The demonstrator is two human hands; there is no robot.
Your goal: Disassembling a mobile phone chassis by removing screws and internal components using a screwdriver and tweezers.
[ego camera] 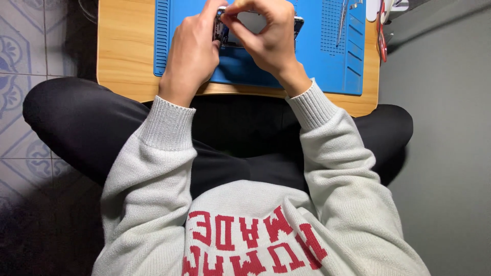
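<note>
Both hands pinch an opened dark smartphone [255,28] on the blue silicone mat [327,66]. Left hand [192,53] grips its nine-o'clock end, right hand [268,38] its top; the long axis runs nine-to-three.

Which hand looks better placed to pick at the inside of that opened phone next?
Probably the right hand: its pinched fingertips sit directly over the opened phone. The left hand grips the phone's left edge, steadying it on the blue mat.
</note>
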